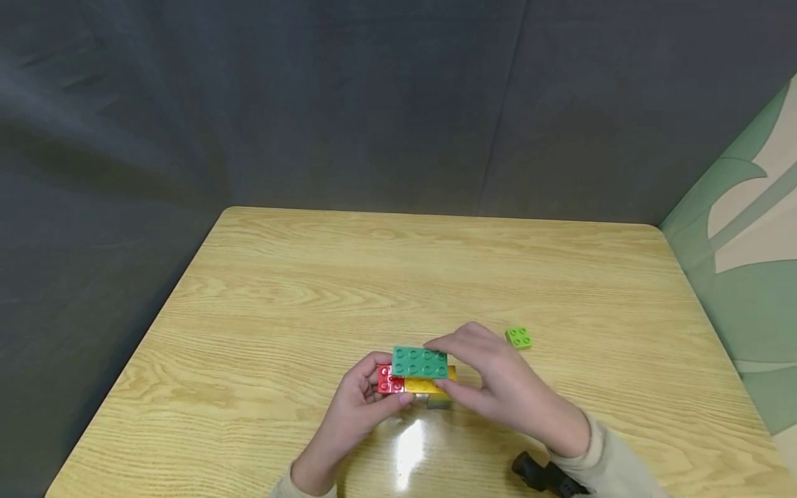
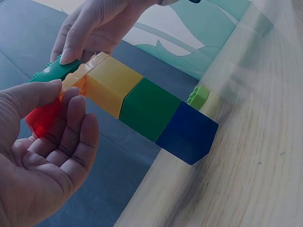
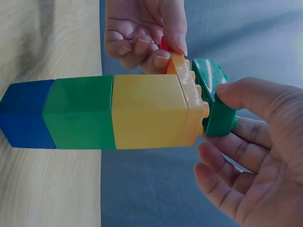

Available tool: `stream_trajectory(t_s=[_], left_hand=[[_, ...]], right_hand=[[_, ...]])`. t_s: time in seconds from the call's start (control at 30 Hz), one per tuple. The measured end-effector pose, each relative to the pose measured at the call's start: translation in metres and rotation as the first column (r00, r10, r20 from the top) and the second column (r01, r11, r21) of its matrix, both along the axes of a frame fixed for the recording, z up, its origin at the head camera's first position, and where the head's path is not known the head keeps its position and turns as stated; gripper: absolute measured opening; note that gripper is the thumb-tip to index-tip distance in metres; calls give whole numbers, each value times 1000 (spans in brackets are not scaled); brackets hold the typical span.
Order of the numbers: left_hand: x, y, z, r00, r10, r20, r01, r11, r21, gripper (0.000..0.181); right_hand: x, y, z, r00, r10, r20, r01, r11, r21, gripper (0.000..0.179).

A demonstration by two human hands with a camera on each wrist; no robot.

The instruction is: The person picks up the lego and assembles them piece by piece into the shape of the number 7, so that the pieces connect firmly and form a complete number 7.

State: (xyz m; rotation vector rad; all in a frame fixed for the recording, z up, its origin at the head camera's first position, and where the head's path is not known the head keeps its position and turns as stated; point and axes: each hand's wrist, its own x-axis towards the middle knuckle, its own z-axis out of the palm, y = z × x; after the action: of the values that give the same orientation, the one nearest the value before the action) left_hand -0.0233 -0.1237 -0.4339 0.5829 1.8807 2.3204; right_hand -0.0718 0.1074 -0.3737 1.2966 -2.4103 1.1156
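Note:
A tower of toy building blocks stands on the table, blue block [image 3: 26,113] lowest, then a green block [image 3: 80,111], then a yellow block [image 3: 149,111]. Across its top lies a thin orange-yellow brick [image 3: 191,94] with studs, and a red brick [image 1: 385,379] sits at its left end. My left hand [image 1: 361,398] pinches the red brick between thumb and fingers. Between thumb and fingers, my right hand [image 1: 498,373] holds a green eight-stud brick [image 1: 420,362] just over the orange-yellow studs, slightly tilted, with a narrow gap showing in the right wrist view.
A small lime-green four-stud brick [image 1: 518,337] lies on the wooden table [image 1: 299,277] beyond the right hand. Near the right forearm is a black strap-like object [image 1: 548,476]. Dark cloth [image 1: 373,104] hangs behind the table, and a green-and-beige patterned surface [image 1: 747,290] borders its right side.

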Motion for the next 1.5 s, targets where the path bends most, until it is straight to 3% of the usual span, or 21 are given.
stream_trajectory(t_s=[0.6,1.5], left_hand=[[-1,0,-1,1000,-6,13,6,1000,27,37],[-1,0,-3,1000,-16,13,16,999,36,37]], right_hand=[[1,-10,-6,997,37,73,-36,999,-6,39],[1,-14,-9,994,72,78,-73,997,0,37]])
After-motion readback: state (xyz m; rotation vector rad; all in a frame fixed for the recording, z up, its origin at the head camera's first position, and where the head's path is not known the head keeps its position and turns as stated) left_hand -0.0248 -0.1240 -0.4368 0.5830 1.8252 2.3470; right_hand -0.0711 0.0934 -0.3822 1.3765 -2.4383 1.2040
